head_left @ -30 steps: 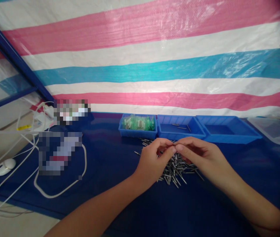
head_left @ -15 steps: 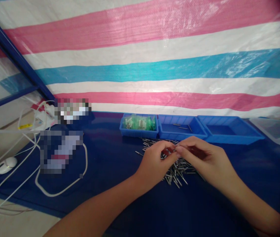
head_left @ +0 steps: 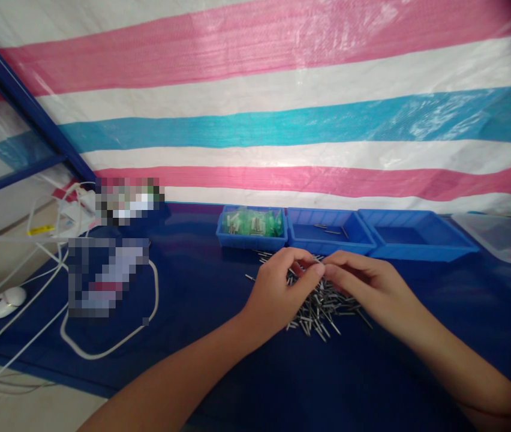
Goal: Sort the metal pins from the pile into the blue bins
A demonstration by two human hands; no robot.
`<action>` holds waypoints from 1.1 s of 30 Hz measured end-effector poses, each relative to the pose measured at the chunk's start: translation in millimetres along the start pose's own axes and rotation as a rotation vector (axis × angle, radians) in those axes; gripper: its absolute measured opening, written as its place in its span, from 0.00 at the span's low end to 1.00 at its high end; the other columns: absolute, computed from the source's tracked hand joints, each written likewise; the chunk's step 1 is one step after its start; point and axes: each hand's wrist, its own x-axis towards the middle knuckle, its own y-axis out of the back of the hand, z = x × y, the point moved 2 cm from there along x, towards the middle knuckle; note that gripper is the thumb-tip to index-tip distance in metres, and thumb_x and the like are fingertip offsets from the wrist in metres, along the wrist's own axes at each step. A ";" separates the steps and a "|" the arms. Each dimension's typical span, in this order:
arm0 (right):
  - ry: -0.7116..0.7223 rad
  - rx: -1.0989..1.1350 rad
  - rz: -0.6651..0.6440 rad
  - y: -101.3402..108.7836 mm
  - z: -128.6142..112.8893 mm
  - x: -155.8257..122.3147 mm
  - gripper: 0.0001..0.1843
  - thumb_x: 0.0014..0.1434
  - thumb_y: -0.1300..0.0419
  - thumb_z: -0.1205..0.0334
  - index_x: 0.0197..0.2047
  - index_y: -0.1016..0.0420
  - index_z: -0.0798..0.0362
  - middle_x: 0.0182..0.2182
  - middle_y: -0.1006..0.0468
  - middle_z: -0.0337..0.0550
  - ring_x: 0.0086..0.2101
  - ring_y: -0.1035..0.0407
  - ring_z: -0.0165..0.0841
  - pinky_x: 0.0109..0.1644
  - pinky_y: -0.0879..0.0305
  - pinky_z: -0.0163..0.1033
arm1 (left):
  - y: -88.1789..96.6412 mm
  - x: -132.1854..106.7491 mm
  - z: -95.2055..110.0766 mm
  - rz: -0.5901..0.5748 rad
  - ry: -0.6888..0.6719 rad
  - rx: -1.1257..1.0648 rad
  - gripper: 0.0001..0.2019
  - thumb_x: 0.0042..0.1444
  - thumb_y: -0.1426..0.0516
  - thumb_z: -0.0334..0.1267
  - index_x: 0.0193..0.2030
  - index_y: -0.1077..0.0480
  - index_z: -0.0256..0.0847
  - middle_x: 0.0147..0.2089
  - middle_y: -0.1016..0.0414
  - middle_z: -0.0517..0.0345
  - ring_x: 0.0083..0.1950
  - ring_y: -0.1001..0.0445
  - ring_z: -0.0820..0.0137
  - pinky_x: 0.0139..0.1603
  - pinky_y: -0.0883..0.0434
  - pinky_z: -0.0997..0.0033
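My left hand (head_left: pixel 277 291) and my right hand (head_left: pixel 363 282) meet fingertip to fingertip just above a heap of small metal pins (head_left: pixel 322 312) on the dark blue table (head_left: pixel 201 294). Both hands are pinched closed on something tiny between the fingertips; it is too small to name. Behind the hands stand three blue trays: the left tray (head_left: pixel 251 240) holds green and clear small parts, the middle tray (head_left: pixel 327 240) holds a few pins, the right tray (head_left: pixel 417 243) looks bare.
A striped pink, white and blue tarp (head_left: pixel 282 108) hangs behind the table. White cables (head_left: pixel 102 351) loop at the left, with a white mouse (head_left: pixel 6 302) and blurred patches. A clear plastic lid (head_left: pixel 502 237) lies at the far right.
Both hands stayed over the pin heap, fingertips together, shifting only slightly; the fingers worked a little at the pinch point.
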 end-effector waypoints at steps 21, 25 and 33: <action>-0.219 0.377 0.430 21.0 22.4 16.0 0.14 0.50 0.36 0.55 0.39 0.23 0.52 0.22 0.36 0.35 0.18 0.48 0.21 0.18 0.54 0.29 | -17.7 4.9 8.2 -0.426 -0.383 0.501 0.11 0.60 0.48 0.32 0.47 0.28 0.44 0.46 0.27 0.57 0.45 0.30 0.68 0.46 0.35 0.67; -0.220 0.364 0.416 21.2 25.8 14.9 0.12 0.51 0.36 0.56 0.38 0.24 0.52 0.22 0.35 0.34 0.19 0.46 0.21 0.19 0.52 0.28 | -40.5 4.6 16.6 -0.510 -0.627 0.774 0.10 0.63 0.47 0.35 0.44 0.25 0.48 0.45 0.26 0.58 0.45 0.32 0.66 0.40 0.40 0.65; -0.207 0.373 0.430 24.8 21.7 13.9 0.08 0.52 0.38 0.59 0.36 0.24 0.52 0.21 0.36 0.34 0.19 0.47 0.21 0.19 0.53 0.29 | -74.6 5.8 10.4 -0.482 -0.820 0.928 0.08 0.61 0.47 0.31 0.34 0.27 0.39 0.39 0.26 0.52 0.44 0.32 0.65 0.40 0.41 0.63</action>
